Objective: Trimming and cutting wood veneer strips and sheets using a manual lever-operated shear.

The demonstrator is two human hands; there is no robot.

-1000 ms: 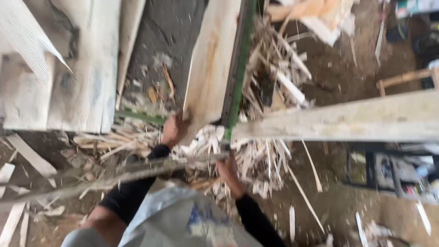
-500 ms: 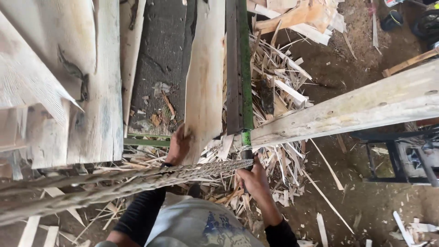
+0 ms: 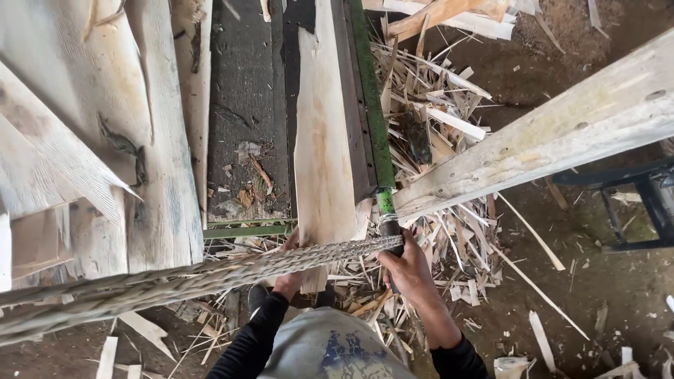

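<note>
A long pale wooden plank [image 3: 321,147] lies lengthwise on a dark machine bed [image 3: 246,105], beside a green metal rail [image 3: 371,105]. My left hand [image 3: 288,281] grips the plank's near end from below. My right hand [image 3: 406,270] is closed around the dark handle at the near end of the green rail, where a thick twisted rope [image 3: 210,277] crosses in front of both hands. My sleeves are black.
Rough pale boards [image 3: 91,140] are stacked at the left. A heavy timber beam [image 3: 547,133] runs up to the right. Wood splinters and offcuts [image 3: 449,126] litter the dirt floor. A dark metal frame [image 3: 632,203] stands at the right edge.
The view has shifted so the plank and rail sit more central and closer. My right hand has moved up from the splinters onto the rail's handle; my left hand stays at the plank's end.
</note>
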